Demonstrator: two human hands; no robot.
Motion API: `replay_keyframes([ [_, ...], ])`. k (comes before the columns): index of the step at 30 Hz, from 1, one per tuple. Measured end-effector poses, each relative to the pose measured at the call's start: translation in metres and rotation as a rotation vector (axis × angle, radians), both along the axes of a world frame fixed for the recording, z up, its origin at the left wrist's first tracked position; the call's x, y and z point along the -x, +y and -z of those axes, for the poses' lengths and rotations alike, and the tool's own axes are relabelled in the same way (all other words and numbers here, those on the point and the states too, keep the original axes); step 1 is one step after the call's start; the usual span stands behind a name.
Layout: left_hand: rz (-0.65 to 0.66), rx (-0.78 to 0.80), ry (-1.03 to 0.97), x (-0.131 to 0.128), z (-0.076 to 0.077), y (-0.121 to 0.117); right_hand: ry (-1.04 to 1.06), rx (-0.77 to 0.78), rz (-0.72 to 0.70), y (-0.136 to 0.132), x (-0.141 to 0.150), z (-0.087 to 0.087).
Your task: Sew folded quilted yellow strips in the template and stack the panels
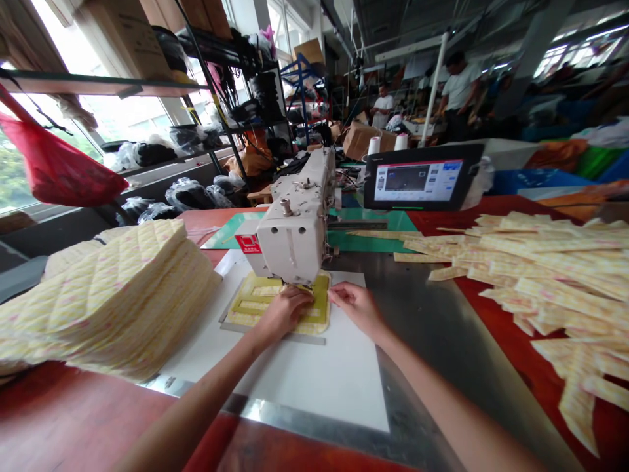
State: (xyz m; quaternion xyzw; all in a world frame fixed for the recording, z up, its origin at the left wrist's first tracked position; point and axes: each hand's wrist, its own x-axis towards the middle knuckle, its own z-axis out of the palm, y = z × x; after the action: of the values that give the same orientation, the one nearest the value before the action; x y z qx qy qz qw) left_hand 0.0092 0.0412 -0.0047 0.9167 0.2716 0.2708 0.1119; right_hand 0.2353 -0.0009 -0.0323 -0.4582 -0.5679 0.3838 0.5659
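Note:
A white sewing machine (295, 226) stands over a yellow quilted fabric piece (255, 303) lying in a template on a white board (314, 373). My left hand (284, 311) rests on the piece just under the machine head, fingers curled and pressing down on the fabric. My right hand (358, 306) lies at the piece's right edge, fingers pressed together on it. The needle area is hidden by the machine head and my left hand.
A tall stack of yellow quilted pieces (113, 295) sits at the left. Several yellow fabric strips (550, 269) are spread over the red table at the right. A control screen (417, 180) stands behind. People work far back by cluttered shelves.

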Motion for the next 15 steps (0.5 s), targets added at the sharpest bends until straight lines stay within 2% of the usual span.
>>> replay_keyframes([
  [5,0.02,0.028,-0.028,0.002,-0.003,0.002,-0.161,-0.046,0.007,-0.008,0.006,-0.005],
  [10,0.101,-0.012,0.029,0.011,-0.011,-0.005,-0.606,-0.249,-0.04,-0.02,0.016,-0.012],
  [12,0.081,-0.039,0.027,0.014,-0.01,-0.007,-0.736,-0.28,-0.053,-0.022,0.018,-0.014],
  [15,0.043,-0.054,0.028,0.016,-0.007,-0.007,-0.798,-0.281,-0.058,-0.022,0.019,-0.016],
])
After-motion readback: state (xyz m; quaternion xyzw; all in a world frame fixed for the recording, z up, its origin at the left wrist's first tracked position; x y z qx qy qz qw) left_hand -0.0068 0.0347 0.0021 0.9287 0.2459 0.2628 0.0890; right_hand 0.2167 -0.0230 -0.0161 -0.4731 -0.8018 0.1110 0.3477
